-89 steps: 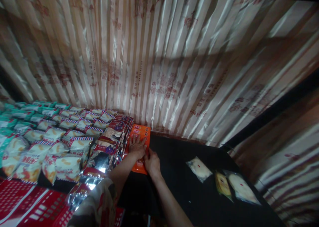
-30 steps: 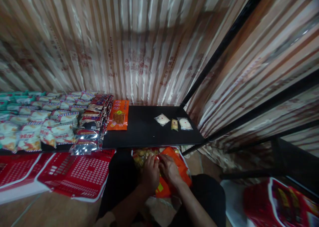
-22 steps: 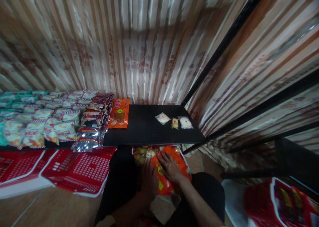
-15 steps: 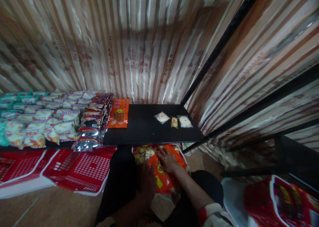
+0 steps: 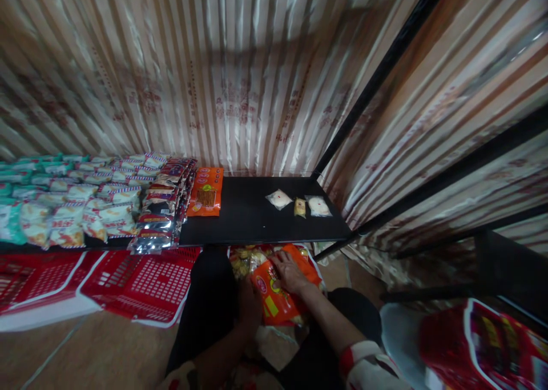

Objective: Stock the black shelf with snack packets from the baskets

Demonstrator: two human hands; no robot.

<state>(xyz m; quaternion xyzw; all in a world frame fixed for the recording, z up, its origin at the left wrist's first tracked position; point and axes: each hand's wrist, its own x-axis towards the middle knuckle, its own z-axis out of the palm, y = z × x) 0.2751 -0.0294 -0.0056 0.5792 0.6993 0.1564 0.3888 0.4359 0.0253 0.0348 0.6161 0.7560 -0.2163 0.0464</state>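
An orange snack bag (image 5: pixel 277 307) lies between my knees, on top of other packets in a basket below the shelf. My right hand (image 5: pixel 289 272) rests on its upper part, with the fingers stretched out over the bag. At the bag's left edge is my left hand (image 5: pixel 249 304), closed against that edge; its fingertips are dark and partly hidden. Clear packets of yellowish snacks (image 5: pixel 243 261) show beyond my left hand. A similar orange bag (image 5: pixel 206 192) lies on the black shelf (image 5: pixel 244 216), right of a row of dark red packets (image 5: pixel 159 213).
Many white and green snack packets (image 5: pixel 71 207) fill the shelf's left side. Three small packets, one a white packet (image 5: pixel 279 199), lie at its right. Red baskets (image 5: pixel 145 287) stand below left. Another red basket (image 5: pixel 471 338) sits at lower right. Black frame bars (image 5: pixel 381 87) slant across the right.
My left hand has drawn back to the orange bag's left edge and its fingers have closed. The bag is turned slightly, showing more of its left side. My right hand stays on it.
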